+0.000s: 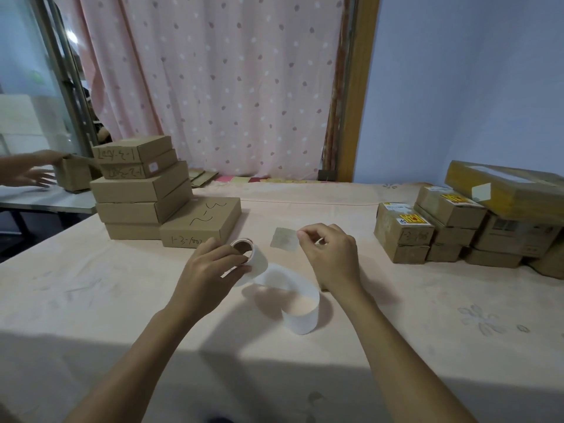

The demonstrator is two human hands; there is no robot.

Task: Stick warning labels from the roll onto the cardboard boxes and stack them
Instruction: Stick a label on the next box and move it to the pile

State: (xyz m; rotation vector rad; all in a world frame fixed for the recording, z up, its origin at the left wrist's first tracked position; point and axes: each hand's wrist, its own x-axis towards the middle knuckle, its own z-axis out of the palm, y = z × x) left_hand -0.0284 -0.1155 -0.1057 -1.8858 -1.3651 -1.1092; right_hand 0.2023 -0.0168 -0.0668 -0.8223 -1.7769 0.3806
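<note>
1 head-worn wide-angle camera looks forward and down, close over the table (91,300) toward the curtain (229,87).

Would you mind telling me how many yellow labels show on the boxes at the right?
2 yellow labels: one on the nearest box, at the pile's left, and one on the box behind it. Others may be hidden.

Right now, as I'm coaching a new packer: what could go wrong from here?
1. The right hand pinches the label, which hangs free; it could fold and stick to itself.
2. The loose backing strip loops on the table from the roll in the left hand; it might snag or drag.
</note>
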